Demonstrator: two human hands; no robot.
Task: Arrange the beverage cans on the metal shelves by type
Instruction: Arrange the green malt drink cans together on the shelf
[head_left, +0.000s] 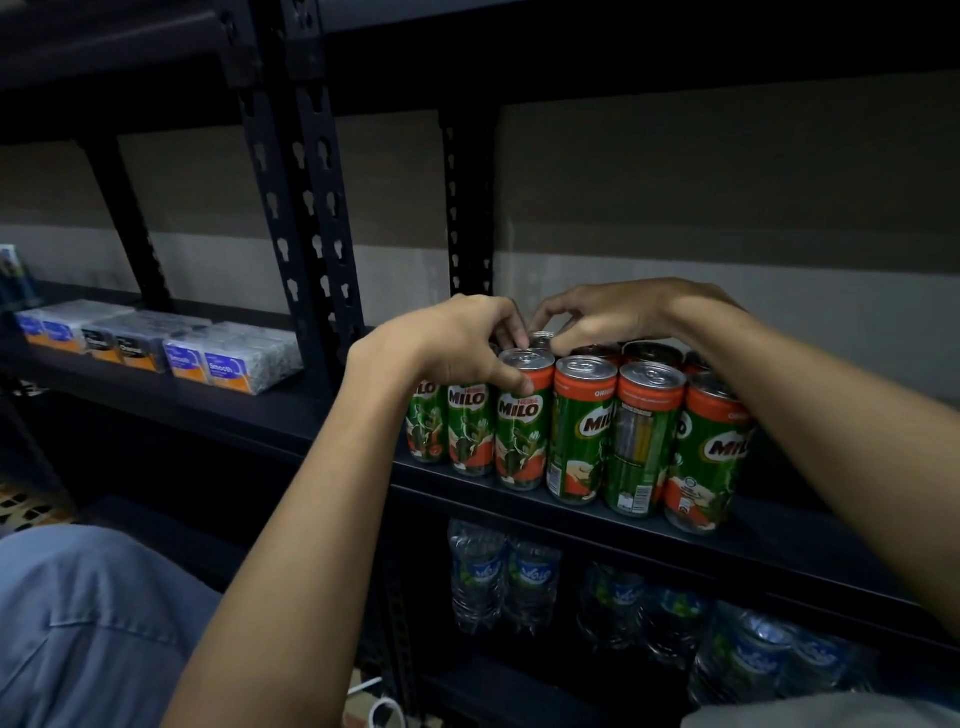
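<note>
The Milo cans (524, 421) stand packed upright on the metal shelf (571, 512), rigid, smooth and probably slippery, so the left hand (457, 343) and right hand (608, 317) pinch a rear can's top rim.

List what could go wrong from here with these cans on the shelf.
1. The front can on the far right stands at the shelf edge under the right forearm; a nudge could knock it off.
2. Both hands, left hand and right hand, work a back-row can over tightly packed cans; pulling it could topple the neighbours.
3. A fall could hit the water bottles below.
</note>
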